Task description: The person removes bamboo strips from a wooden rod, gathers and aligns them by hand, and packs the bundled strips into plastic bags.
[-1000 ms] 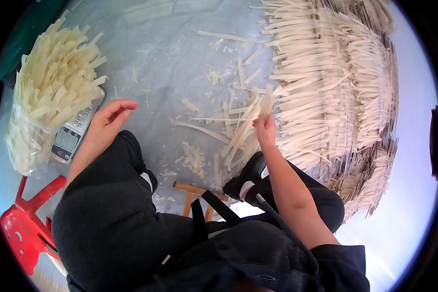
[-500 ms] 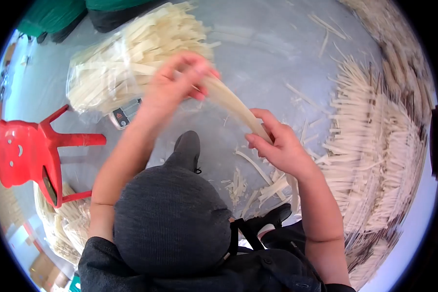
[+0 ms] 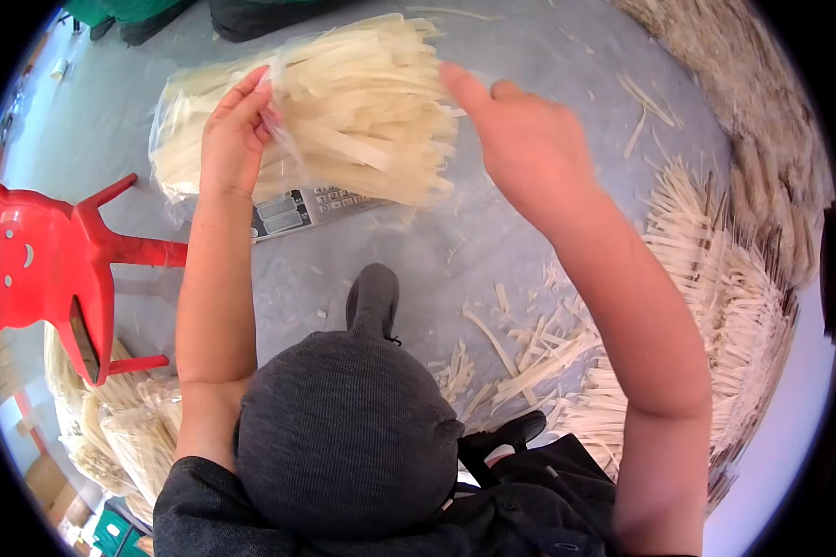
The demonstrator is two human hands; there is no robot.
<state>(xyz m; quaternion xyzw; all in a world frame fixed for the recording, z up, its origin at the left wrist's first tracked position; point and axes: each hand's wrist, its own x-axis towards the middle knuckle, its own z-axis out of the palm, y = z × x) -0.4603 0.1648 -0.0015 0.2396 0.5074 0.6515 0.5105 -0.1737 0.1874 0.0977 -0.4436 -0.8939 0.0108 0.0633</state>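
A thick bundle of pale flat strips (image 3: 367, 102) lies lengthwise in a clear plastic bag (image 3: 172, 153), its right ends sticking out. My left hand (image 3: 237, 135) is closed in a pinch at the bag's mouth, over the strips. At the strips' right ends is my right hand (image 3: 534, 148), its index finger stretched out toward them and the other fingers partly hidden; nothing shows in it. Beneath the bundle sits a scale (image 3: 283, 215), with its display and keypad partly covered.
A red stool (image 3: 42, 255) with a dark flat object on it stands at left. More strips (image 3: 706, 278) are piled at right, and loose scraps (image 3: 539, 357) litter the floor before my feet. Another bagged bundle (image 3: 139, 427) lies lower left. Dark green sacks (image 3: 149, 19) stand at the back.
The strips held between both hands have left them. My left hand has gone left to the bag's mouth; my right hand has moved up to the bundle's right ends. The view has shifted slightly.
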